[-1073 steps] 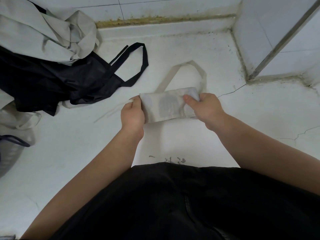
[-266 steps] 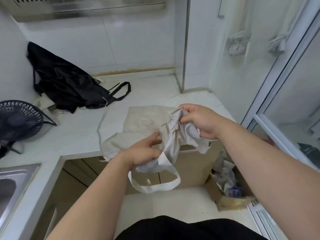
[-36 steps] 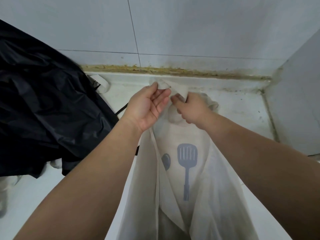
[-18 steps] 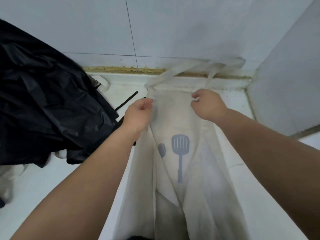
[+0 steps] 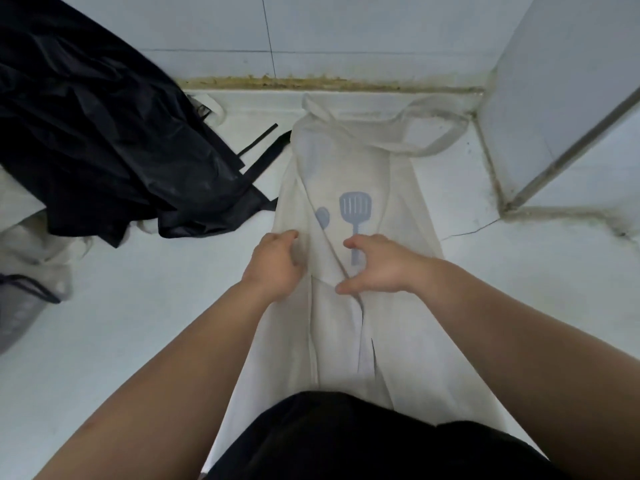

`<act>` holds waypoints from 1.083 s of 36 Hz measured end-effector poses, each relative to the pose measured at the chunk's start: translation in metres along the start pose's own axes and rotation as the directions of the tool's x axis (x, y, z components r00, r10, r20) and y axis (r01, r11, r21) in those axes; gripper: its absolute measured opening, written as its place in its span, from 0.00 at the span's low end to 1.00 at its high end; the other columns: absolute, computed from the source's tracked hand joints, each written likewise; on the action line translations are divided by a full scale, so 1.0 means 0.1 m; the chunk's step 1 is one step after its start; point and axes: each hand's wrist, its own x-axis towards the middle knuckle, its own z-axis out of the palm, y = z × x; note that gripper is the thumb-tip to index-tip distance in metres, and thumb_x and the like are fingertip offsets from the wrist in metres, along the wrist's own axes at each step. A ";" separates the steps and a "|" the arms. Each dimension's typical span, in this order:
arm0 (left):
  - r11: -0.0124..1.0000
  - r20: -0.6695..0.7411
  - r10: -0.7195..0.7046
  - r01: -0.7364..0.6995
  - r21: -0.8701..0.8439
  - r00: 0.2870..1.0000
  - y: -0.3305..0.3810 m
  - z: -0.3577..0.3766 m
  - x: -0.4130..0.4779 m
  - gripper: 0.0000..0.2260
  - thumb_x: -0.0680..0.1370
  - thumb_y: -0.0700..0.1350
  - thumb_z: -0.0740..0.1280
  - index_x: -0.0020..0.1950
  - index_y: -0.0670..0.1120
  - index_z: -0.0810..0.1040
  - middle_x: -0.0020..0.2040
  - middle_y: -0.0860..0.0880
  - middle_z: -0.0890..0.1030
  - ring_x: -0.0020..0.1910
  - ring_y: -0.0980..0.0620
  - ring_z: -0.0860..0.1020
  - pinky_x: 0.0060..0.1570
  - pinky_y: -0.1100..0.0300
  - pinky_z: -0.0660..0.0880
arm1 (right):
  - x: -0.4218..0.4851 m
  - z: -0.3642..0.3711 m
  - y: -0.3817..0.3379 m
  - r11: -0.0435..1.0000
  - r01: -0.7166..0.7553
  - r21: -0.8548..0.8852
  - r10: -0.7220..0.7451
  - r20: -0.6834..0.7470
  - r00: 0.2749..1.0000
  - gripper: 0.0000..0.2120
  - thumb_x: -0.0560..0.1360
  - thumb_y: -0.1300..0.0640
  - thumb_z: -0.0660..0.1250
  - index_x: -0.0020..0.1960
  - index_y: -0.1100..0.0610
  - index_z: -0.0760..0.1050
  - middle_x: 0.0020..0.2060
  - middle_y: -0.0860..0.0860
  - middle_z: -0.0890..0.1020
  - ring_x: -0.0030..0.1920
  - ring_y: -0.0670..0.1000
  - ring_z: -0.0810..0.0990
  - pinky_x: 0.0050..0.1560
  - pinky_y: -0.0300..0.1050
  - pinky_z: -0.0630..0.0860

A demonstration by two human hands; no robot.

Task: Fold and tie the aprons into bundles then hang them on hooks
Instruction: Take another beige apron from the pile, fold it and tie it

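I am seeing both hands slid down from bib to mid-cloth, white stone countertop (image 5: 156,323) bearing the long cream spatula-print fabric apron (image 5: 398,202), left hand (image 5: 277,265) gripping its left fold, right hand (image 5: 381,268) arching over its centre, its grasp I cannot tell.

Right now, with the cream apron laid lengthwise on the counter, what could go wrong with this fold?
Straps of the black apron lie against the left edge of the cream apron, just beyond the left hand; they could get rolled in. The neck loop sprawls to the right and may snag. The flaps under the right hand overlap crookedly, so the bundle may be lopsided.
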 end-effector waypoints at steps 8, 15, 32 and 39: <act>0.999 -0.222 -0.032 0.023 -0.043 0.975 -0.22 0.17 -0.12 0.22 0.78 0.49 0.66 0.72 0.47 0.68 0.69 0.47 0.64 0.68 0.47 0.62 0.63 0.59 0.63 | 0.10 0.51 0.08 0.949 0.026 -0.314 -0.095 -0.206 0.974 0.29 0.73 0.44 0.66 0.70 0.54 0.64 0.67 0.57 0.66 0.66 0.60 0.68 0.68 0.51 0.63; 0.992 -0.286 -0.104 0.079 -0.098 0.953 -0.32 0.11 0.01 0.18 0.76 0.50 0.69 0.63 0.44 0.73 0.60 0.45 0.73 0.57 0.46 0.74 0.54 0.56 0.70 | 0.16 0.51 0.05 0.999 0.007 -0.032 -0.020 -0.445 0.895 0.11 0.79 0.51 0.58 0.50 0.58 0.73 0.49 0.57 0.79 0.50 0.60 0.77 0.47 0.47 0.72; 0.880 -0.099 -0.357 0.299 -0.369 0.929 -0.56 -0.29 0.24 0.04 0.77 0.43 0.61 0.49 0.43 0.72 0.47 0.47 0.75 0.43 0.47 0.73 0.39 0.58 0.68 | 0.47 0.17 -0.12 0.856 -0.128 0.501 0.349 -0.377 0.858 0.24 0.78 0.38 0.56 0.34 0.55 0.69 0.40 0.57 0.80 0.43 0.58 0.77 0.45 0.46 0.71; 0.996 -0.246 0.020 -0.040 -0.075 0.969 -0.31 -0.39 0.38 0.21 0.77 0.39 0.61 0.70 0.49 0.68 0.68 0.48 0.67 0.64 0.46 0.68 0.51 0.57 0.67 | 0.51 0.07 -0.19 0.730 -0.037 0.682 0.374 -0.354 0.857 0.17 0.76 0.48 0.67 0.37 0.60 0.71 0.30 0.53 0.73 0.29 0.49 0.69 0.27 0.37 0.66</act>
